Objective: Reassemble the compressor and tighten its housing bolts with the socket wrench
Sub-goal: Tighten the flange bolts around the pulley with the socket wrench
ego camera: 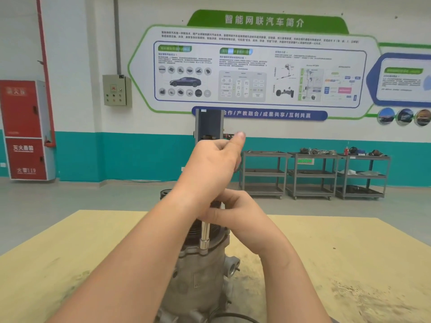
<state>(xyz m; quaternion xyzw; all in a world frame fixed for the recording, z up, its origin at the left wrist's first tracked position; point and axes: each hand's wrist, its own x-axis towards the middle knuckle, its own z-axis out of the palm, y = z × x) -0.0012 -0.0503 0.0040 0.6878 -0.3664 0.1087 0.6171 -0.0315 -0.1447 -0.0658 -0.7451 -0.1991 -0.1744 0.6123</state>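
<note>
The grey metal compressor [198, 278] stands upright on the yellowish table [338, 264], its black pulley end upward and partly hidden by my arms. A chrome socket wrench extension [205, 231] stands vertically, its socket seated on a housing bolt at the upper flange. My right hand [235, 215] curls around the top of the extension at the wrench's head. My left hand [210, 166] is raised above it with the thumb sticking out, gripping what looks like the wrench's dark handle, mostly hidden by the hand.
A black cable [235, 316] lies by the compressor's base. Beyond the table are the grey floor, three metal carts [312, 176] with parts at the back right, a red fire cabinet [25, 129] at the left, and a dark stand [208, 124] behind my left hand.
</note>
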